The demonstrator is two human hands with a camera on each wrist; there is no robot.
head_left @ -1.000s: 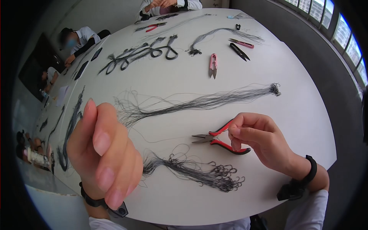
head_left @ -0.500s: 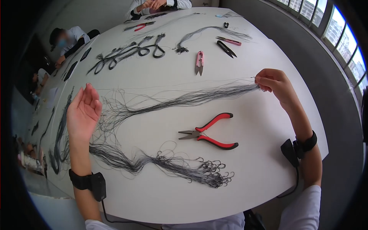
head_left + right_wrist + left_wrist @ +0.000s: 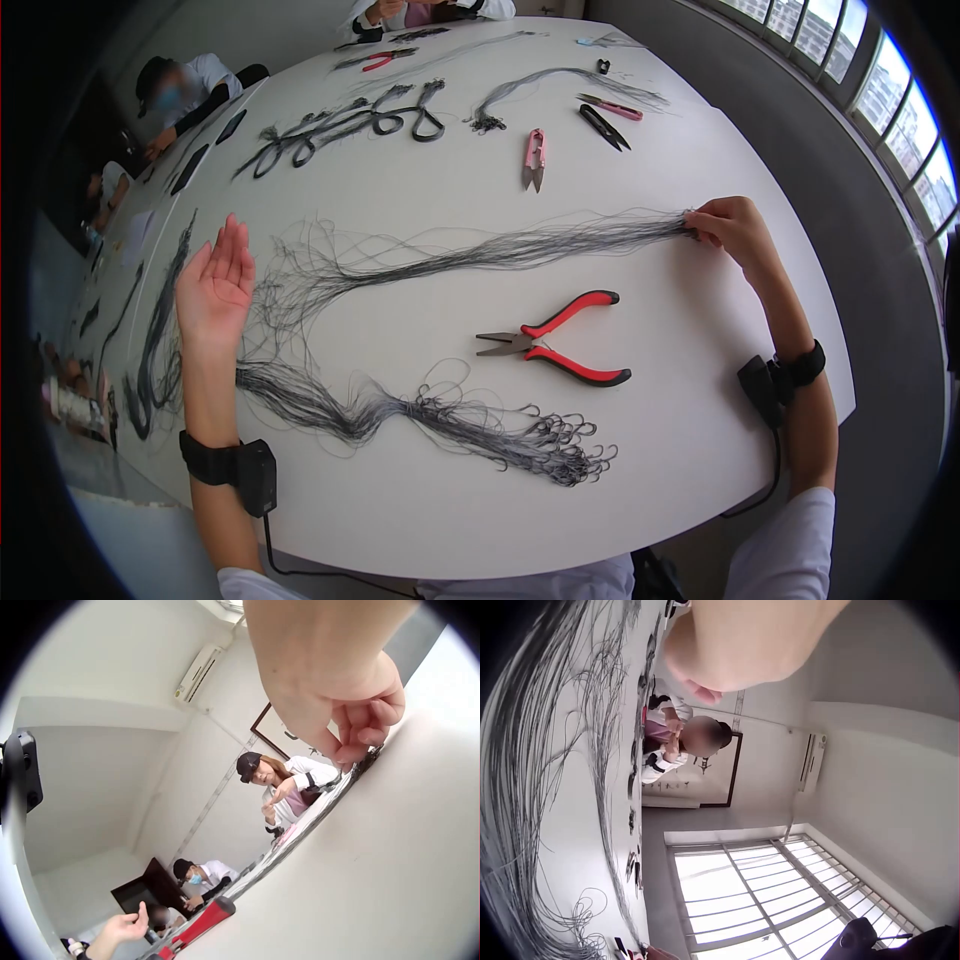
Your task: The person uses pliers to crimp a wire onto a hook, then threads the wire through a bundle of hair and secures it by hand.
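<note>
Note the right hand (image 3: 735,232), just lowered to pinch the middle line bundle (image 3: 500,252) at its right end, apparently adding to it, opposite the left hand (image 3: 215,290), fingers straight.

Head view: a white cloth sleeve (image 3: 264,586) shows lower left, a matching white sleeve (image 3: 783,552) lower right. The left forearm wears a wide black strap (image 3: 205,462) with a boxy black camera unit (image 3: 258,478) and thin black cable (image 3: 268,545); the right, a similar black band (image 3: 805,364), angular black unit (image 3: 760,393) and cable.
</note>
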